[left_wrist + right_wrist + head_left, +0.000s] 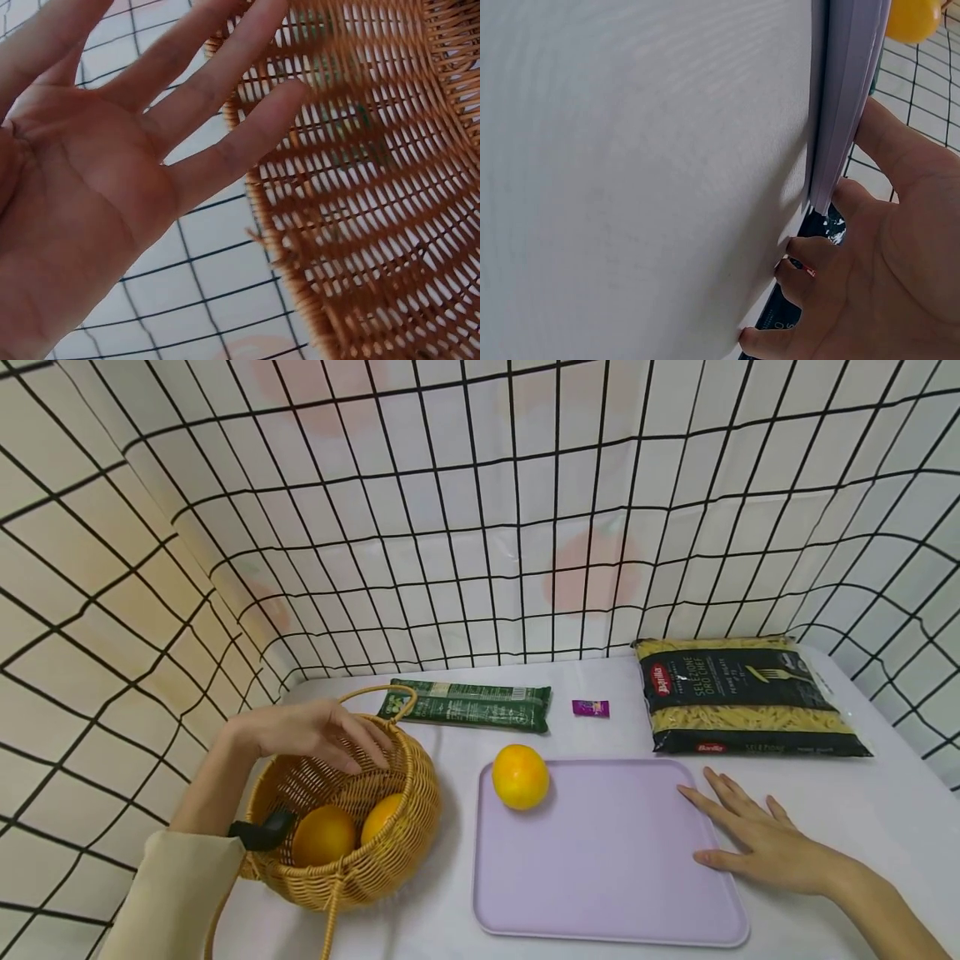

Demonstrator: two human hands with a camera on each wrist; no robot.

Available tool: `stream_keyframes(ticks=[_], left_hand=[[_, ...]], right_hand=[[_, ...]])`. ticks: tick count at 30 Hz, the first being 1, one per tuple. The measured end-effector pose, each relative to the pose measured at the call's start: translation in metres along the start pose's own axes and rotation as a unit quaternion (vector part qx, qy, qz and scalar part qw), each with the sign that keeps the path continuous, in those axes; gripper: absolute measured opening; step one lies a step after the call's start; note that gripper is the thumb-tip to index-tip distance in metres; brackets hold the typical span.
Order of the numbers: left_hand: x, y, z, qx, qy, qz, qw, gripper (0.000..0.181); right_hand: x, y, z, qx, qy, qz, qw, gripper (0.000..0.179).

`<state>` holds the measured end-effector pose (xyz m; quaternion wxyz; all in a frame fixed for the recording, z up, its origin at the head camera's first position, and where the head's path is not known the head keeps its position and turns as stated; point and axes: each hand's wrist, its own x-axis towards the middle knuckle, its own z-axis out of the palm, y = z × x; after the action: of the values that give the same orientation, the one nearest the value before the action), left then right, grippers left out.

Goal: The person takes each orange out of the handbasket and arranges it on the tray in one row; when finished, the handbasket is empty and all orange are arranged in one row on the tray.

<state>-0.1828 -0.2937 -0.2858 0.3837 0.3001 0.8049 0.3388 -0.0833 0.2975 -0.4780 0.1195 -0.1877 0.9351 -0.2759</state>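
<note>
My left hand [311, 735] is over the mouth of a wicker basket [416, 835], its fingers loosely extended near the far rim. In the left wrist view the palm [90, 172] holds nothing, and fingertips overlap the woven wall. Inside the basket lie two oranges [324, 835]. Another orange [521, 777] sits on the lilac tray [600, 860], at its far left corner. My right hand [772, 843] lies spread at the tray's right edge. In the right wrist view its thumb [889, 135] touches the tray rim, while other fingertips reach the table.
Behind the tray lie a green packet [472, 706], a small purple sachet [590, 708] and a big bag of penne pasta [742, 693]. Black wire grid [517, 527] encloses the white table [450, 902] at the back and sides. The basket's handle [333, 918] hangs in front.
</note>
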Motion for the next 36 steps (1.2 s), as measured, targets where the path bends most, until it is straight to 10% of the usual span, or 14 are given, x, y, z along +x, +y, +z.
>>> stream_keyframes(ticks=[13,23,30,36], left_hand=[[0.03,-0.026,0.003,-0.005,-0.12,-0.08,0.9895,0.033],[0.038,-0.037,0.009,-0.03,-0.145,-0.101,0.9838,0.032],[0.033,-0.034,0.009,0.019,-0.067,-0.146,0.9868,0.02],[0.027,-0.032,0.009,0.105,0.011,-0.213,0.9714,0.024]], right_hand=[[0.002,-0.003,0.0,0.001,-0.005,0.003,1.0,0.082],[0.001,-0.002,0.0,0.002,-0.007,0.01,0.9999,0.083],[0.001,-0.001,0.0,0.006,-0.008,0.014,0.9998,0.083],[0.001,-0.002,-0.001,0.008,-0.009,0.013,0.9999,0.083]])
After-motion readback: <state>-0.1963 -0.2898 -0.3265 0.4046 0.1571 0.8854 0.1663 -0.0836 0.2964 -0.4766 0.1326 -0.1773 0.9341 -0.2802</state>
